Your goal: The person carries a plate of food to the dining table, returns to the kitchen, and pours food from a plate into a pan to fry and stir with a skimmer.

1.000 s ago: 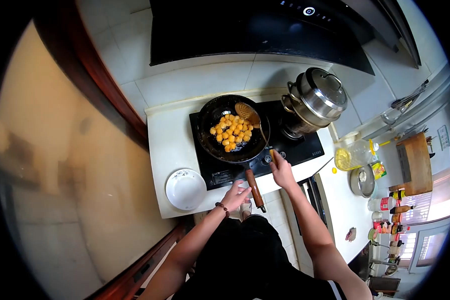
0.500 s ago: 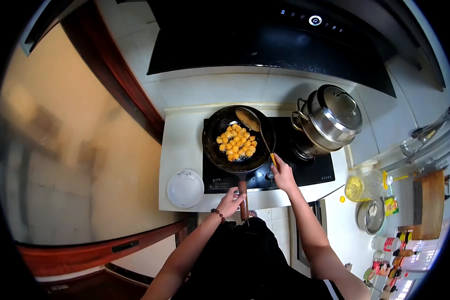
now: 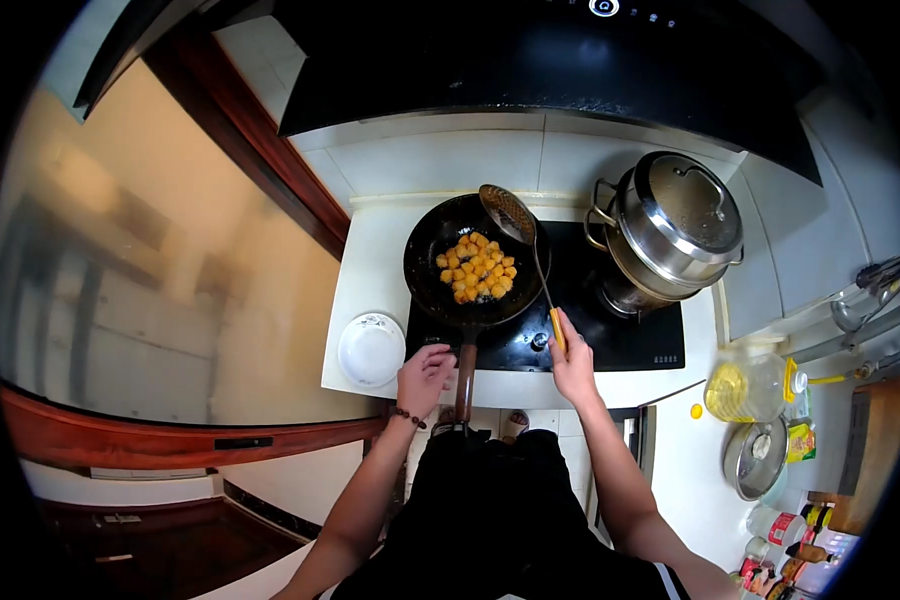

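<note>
In the head view, my right hand is closed round the yellow handle of a skimmer. The skimmer's perforated bowl is raised at the upper right rim of a dark wok. Golden-brown fried balls lie clustered in the wok's bottom, with some oil around them. Just left of the wok's brown wooden handle is my left hand, off the handle, its fingers apart and loosely bent. A white bowl stands on the counter to the left of that hand.
A lidded steel steamer pot occupies the right burner of the black cooktop. On the right counter are an oil jug, a metal basin and several bottles. A range hood overhangs the stove.
My left hand has let go of the wok handle and moved left. The skimmer's bowl has shifted up towards the wok's far rim. The camera view has tilted slightly.
</note>
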Tool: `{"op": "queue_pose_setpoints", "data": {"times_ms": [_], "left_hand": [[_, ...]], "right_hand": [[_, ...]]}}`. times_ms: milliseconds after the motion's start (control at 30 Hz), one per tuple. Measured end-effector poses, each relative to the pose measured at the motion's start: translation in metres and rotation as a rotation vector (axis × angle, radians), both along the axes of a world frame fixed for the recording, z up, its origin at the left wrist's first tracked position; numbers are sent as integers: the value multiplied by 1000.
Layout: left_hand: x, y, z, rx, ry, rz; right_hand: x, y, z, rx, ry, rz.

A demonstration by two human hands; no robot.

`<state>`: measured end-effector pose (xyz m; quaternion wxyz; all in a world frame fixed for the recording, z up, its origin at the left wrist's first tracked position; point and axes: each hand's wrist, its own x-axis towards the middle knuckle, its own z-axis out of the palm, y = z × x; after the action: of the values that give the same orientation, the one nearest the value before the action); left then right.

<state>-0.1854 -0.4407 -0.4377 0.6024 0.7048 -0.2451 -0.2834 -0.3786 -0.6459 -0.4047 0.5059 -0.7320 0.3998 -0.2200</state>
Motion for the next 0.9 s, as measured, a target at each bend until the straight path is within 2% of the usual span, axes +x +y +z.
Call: {"op": "queue_pose_setpoints", "data": {"times_ms": [67, 100, 133, 200, 333, 400, 467, 500, 533, 600, 633, 667, 733, 767, 900], "left_hand": [[11, -2, 10, 245, 197, -66], [8, -4, 7, 115, 146, -21], [7, -3, 3, 119, 143, -5], [6, 2, -3, 190, 14, -13], [1, 23, -6, 164, 206, -3], [-1, 27, -9, 197, 163, 5], [3, 32, -9, 323, 236, -39], [7, 36, -12, 299, 309, -54], [4, 37, -16, 297, 318, -56], [-1, 36, -21, 183, 210, 39], [1, 38, -25, 174, 203, 9], [5, 40, -26, 156, 201, 5], [11, 36, -13, 233, 448, -24], [13, 33, -5, 244, 418, -30], [33, 27, -27, 192, 286, -84]], "right_hand": [[-6, 2, -16, -65, -56, 20], [-5, 1, -14, -139, -105, 27], [-7, 0, -12, -133, -109, 41], [-14, 6, -3, 46, -14, 30], [-15, 5, -23, 116, 1, 38], [-14, 9, -26, 141, -10, 39], [-15, 13, -40, -59, -79, 32], [-15, 11, -43, -75, -109, 41], [-17, 11, -44, -76, -99, 42], [-15, 7, -38, 61, -73, 45], [-13, 8, -32, 142, -6, 20], [-13, 9, -30, 30, -59, 24], [-11, 6, -40, 30, -48, 14], [-10, 5, -51, -25, -62, 5], [1, 14, -14, 48, 27, -40]]}}
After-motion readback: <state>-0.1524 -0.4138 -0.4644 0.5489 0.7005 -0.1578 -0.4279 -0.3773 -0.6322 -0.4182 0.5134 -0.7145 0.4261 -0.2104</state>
